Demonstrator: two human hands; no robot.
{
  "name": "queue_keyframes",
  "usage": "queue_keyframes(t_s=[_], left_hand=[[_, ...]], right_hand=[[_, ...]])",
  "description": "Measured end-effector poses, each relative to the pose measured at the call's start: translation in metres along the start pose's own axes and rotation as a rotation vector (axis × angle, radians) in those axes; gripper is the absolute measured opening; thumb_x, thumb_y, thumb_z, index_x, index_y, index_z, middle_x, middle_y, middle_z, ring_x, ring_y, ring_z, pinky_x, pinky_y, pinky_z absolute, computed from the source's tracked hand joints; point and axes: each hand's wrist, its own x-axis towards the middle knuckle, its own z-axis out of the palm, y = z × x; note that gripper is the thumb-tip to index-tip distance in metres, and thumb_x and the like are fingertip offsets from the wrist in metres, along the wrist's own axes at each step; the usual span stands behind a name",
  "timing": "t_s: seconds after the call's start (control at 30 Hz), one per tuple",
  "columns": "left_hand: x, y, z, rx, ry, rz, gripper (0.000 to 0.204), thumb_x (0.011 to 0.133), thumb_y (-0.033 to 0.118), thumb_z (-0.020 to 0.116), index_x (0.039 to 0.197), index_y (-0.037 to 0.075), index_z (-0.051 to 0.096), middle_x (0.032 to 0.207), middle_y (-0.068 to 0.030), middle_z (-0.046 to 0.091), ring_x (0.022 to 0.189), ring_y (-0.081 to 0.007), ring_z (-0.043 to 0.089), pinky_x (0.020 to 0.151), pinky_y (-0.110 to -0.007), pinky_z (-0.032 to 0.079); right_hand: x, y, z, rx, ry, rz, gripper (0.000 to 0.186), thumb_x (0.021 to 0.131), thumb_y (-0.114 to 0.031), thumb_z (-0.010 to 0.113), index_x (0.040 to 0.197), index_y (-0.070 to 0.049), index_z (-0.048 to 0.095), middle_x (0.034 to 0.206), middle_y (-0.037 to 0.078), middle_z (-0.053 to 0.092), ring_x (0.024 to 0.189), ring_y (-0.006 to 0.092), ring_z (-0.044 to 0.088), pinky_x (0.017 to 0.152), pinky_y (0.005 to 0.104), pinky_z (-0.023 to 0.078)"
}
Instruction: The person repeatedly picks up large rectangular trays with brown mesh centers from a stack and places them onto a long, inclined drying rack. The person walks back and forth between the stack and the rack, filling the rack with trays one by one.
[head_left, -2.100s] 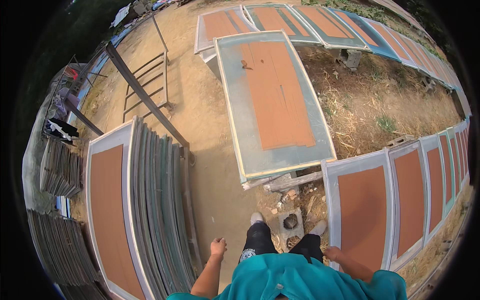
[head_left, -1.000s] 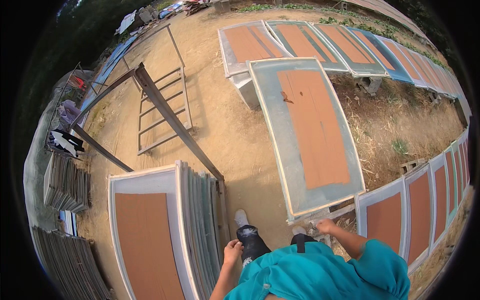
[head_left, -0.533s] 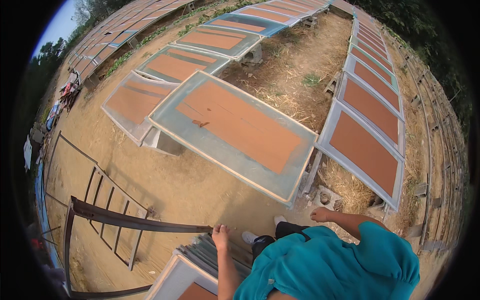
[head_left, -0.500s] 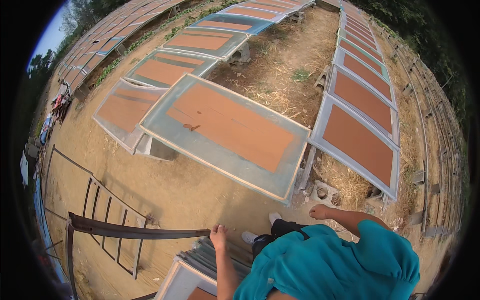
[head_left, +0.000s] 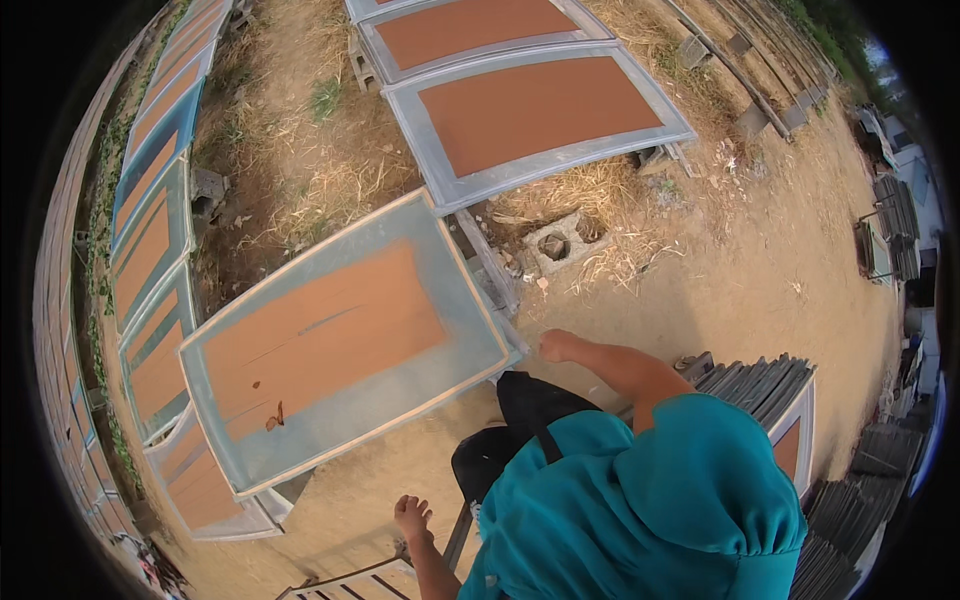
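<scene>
My left hand hangs free low in the picture, its fingers loosely bent and apart, with nothing in it. My right hand is closed in front of my body, and nothing shows in it. Nearest to both hands lies a light-edged, screen-like frame with pale mesh. A rectangular brown sheet is spread on that mesh, with thin slits and a small torn, dark patch near its lower left. The frame's right end lies by a rail, close to my right hand.
More framed screens with brown sheets run away in rows ahead and left. A hollow concrete block sits on the ground. Stacked frames stand at my right, more piles beyond. A metal rack is at the bottom edge.
My view and body have turned to the right. My left hand has come away from the end of the metal bar. The stacked frames now show on my right.
</scene>
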Motion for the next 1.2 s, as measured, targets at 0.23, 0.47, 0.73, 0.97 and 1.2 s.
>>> queue_keyframes(t_s=[0.23,0.47,0.73,0.97,1.2], left_hand=[[0.119,0.031,-0.027,-0.056,-0.063,-0.181,0.046,0.085,0.026,0.048,0.123,0.006,0.033,0.115,-0.0141,0.043,0.089,-0.0338,0.055,0.065,-0.048,0.048],[0.243,0.053,-0.043,-0.324,0.056,-0.431,0.079,0.085,0.046,0.044,0.137,0.011,-0.005,0.141,-0.0161,0.010,0.114,-0.0419,0.038,0.079,-0.053,0.043],[0.316,0.068,-0.043,-0.491,0.030,-0.393,0.097,0.077,0.060,0.048,0.135,0.016,-0.015,0.143,-0.0130,0.006,0.124,-0.0382,0.029,0.093,-0.051,0.033],[0.364,0.068,-0.064,-0.632,0.006,-0.298,0.056,0.082,0.056,0.043,0.116,0.012,0.045,0.115,-0.0057,0.049,0.099,-0.0242,0.049,0.085,-0.043,0.041],[0.333,0.090,-0.092,-0.651,0.127,-0.240,0.046,0.089,0.048,0.036,0.116,0.012,0.045,0.111,-0.0058,0.051,0.093,-0.0238,0.052,0.076,-0.040,0.047]], right_hand=[[0.068,-0.017,0.042,0.238,0.182,0.144,0.038,0.078,-0.033,0.045,0.085,0.002,0.060,0.087,0.023,0.059,0.085,0.0383,0.056,0.075,0.0442,0.043],[0.136,-0.022,0.077,0.235,0.282,0.584,0.057,0.083,-0.048,0.041,0.095,0.007,0.054,0.096,0.026,0.056,0.097,0.0361,0.053,0.084,0.0422,0.040],[0.211,-0.023,0.101,0.547,0.240,0.561,0.079,0.077,-0.066,0.035,0.105,0.006,0.054,0.106,0.027,0.054,0.104,0.0370,0.049,0.088,0.0404,0.037],[0.211,-0.040,0.101,0.663,0.390,0.653,0.084,0.075,-0.069,0.033,0.107,0.006,0.054,0.105,0.027,0.054,0.103,0.0366,0.050,0.088,0.0396,0.037],[0.152,-0.097,0.108,0.654,0.585,0.703,0.068,0.076,-0.062,0.041,0.079,0.004,0.061,0.069,0.022,0.058,0.074,0.0342,0.058,0.071,0.0388,0.043]])
